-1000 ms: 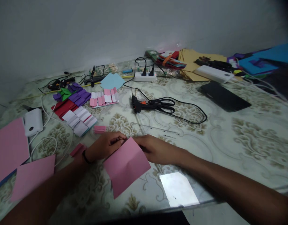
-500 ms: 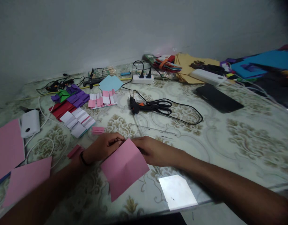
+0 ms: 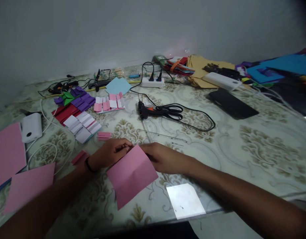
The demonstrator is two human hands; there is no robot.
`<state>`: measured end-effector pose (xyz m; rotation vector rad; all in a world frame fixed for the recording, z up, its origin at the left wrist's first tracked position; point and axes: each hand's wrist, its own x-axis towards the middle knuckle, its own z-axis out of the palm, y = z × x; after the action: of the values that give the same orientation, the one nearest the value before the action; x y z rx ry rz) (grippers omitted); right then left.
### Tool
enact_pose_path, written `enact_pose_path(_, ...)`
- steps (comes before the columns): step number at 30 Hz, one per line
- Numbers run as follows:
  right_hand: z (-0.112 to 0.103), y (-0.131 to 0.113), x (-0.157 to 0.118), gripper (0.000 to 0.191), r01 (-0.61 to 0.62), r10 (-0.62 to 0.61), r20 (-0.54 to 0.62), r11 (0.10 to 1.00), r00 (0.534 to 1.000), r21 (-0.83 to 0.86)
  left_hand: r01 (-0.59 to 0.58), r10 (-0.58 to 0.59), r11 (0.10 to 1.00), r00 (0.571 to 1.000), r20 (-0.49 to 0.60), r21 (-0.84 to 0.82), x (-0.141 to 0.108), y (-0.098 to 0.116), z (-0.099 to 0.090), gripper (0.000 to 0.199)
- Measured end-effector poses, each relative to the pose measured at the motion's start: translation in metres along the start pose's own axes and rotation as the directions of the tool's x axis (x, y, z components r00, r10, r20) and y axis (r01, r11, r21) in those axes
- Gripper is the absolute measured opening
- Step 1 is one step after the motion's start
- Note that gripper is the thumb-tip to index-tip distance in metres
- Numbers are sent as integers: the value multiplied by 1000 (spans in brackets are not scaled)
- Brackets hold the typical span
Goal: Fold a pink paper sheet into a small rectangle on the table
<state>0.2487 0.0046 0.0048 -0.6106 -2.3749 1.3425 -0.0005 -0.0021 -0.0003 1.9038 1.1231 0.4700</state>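
A pink paper sheet (image 3: 133, 177) is held up over the table, its far edge between my two hands. My left hand (image 3: 111, 153) has curled fingers at the sheet's upper left edge, with a dark band on the wrist. At its upper right edge my right hand (image 3: 162, 157) grips the paper, the fingertips hidden behind it. A small folded pink piece (image 3: 104, 135) lies just beyond my left hand, and another folded pink piece (image 3: 80, 157) is beside the wrist.
A glue gun (image 3: 148, 111) with its cord and black scissor handles lies ahead. Folded papers (image 3: 82, 126), a white device (image 3: 31, 127) and pink sheets (image 3: 8, 152) are at left. A power strip (image 3: 153, 82) stands behind; a dark flat object (image 3: 232, 103) lies at right.
Both hands and the pink sheet keep nearly the same pose. The view has shifted slightly.
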Motion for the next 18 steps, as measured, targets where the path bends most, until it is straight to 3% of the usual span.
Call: enact_pose_path(18,-1,-2,0,22,8,-7,3,1000,1000,-11,-11,11,1000,1000,-2,5,1,1,0,25)
